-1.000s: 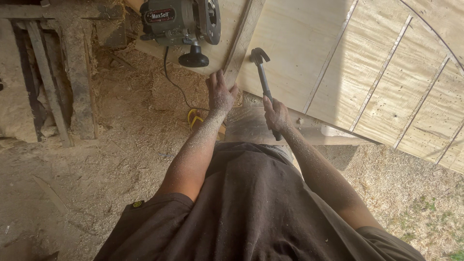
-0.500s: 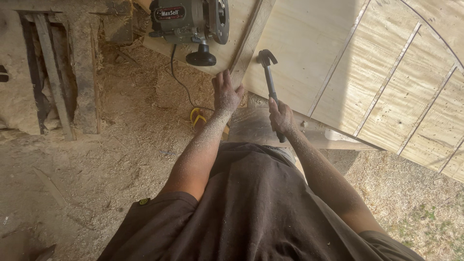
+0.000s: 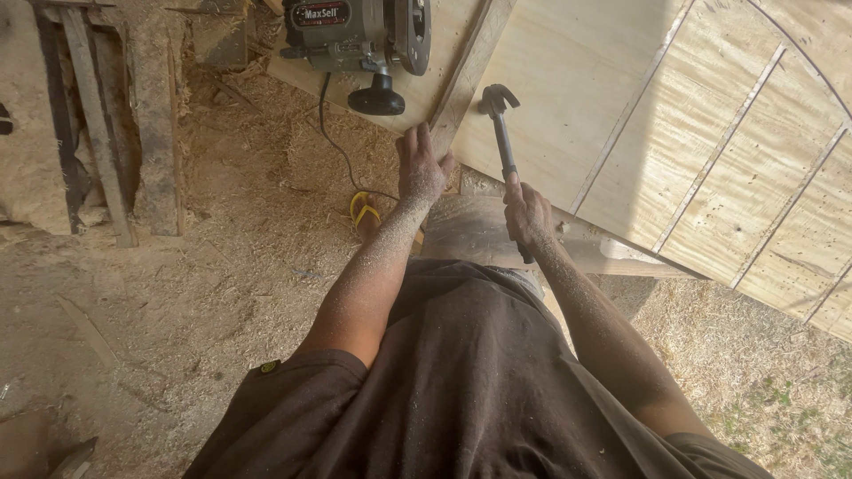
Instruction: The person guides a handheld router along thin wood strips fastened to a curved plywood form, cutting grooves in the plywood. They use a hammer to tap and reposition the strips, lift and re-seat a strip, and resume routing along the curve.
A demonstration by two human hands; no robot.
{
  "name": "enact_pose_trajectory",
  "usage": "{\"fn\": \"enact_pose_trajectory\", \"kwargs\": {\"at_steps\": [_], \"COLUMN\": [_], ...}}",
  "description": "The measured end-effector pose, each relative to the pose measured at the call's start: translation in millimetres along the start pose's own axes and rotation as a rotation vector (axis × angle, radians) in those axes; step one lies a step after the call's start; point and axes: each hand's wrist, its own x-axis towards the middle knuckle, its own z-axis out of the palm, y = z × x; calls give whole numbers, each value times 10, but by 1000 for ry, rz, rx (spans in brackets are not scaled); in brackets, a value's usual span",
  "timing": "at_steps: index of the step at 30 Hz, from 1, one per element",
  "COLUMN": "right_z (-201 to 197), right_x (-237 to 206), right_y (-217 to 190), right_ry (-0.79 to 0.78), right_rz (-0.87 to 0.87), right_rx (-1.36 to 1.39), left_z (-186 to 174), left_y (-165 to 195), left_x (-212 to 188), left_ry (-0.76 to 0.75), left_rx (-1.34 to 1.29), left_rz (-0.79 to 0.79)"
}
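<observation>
Since the earlier frame, little has moved: the right hand (image 3: 527,213) still grips the dark metal claw hammer (image 3: 502,133) by its handle, head raised far over the pale plywood panel (image 3: 568,80). Left hand (image 3: 419,168) rests flat, fingers spread, against the narrow wooden batten (image 3: 470,66). Far left sits a grey electric router (image 3: 359,35).

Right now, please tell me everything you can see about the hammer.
The hammer is a claw hammer with a dark metal head and a dark, slim handle. The right hand is closed around the lower end of the handle, and the head points up and away from the person. The head is over the pale plywood panel, next to the wooden strip where the left hand rests. Whether the head touches the panel is unclear.
</observation>
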Motion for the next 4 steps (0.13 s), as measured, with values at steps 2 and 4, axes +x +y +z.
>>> {"fn": "enact_pose_trajectory", "kwargs": {"at_steps": [2,4], "right_z": [-49,-92], "right_x": [-68,-172], "right_y": [-42,-65], "right_ry": [7,11], "right_rz": [-29,-82], "right_rx": [-9,-1], "left_z": [16,25], "left_y": [-2,-19], "left_x": [13,9], "left_ry": [-5,-1], "left_rx": [1,24], "left_rz": [-5,10]}}
